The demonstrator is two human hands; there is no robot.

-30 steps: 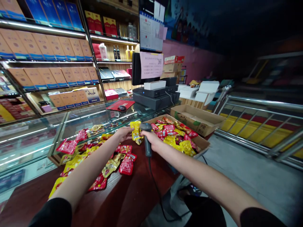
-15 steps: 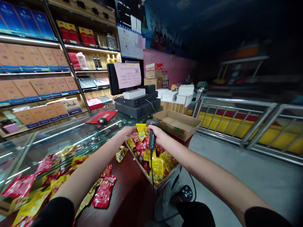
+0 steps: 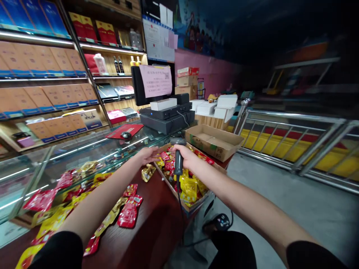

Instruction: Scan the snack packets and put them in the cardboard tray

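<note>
My right hand [image 3: 184, 156] is wrapped round the grip of a dark barcode scanner [image 3: 178, 164], whose cable hangs down over the carton's near side. Beneath it is a shallow carton [image 3: 171, 186] filled with red and yellow snack packets [image 3: 188, 188]. My left hand [image 3: 148, 155] hovers at the carton's left edge, fingers stretched out, with nothing visible in them. A gold packet [image 3: 148, 172] lies on the counter just below that hand. More red packets [image 3: 129, 212] and yellow packets [image 3: 53, 224] are strewn around and under my left forearm.
Behind the carton stand an empty cardboard tray [image 3: 214, 140] and a black cash drawer [image 3: 168, 121] with a monitor [image 3: 154, 84]. A mouse [image 3: 126, 135] rests on a red mat [image 3: 112, 133]. Shelves of boxed goods [image 3: 42, 99] line the left; a metal railing [image 3: 291, 145] stands at right.
The yellow packet held up at my left fingertips has left the hand, and those fingers have spread. The scanner stays in my right hand. My view has shifted slightly.
</note>
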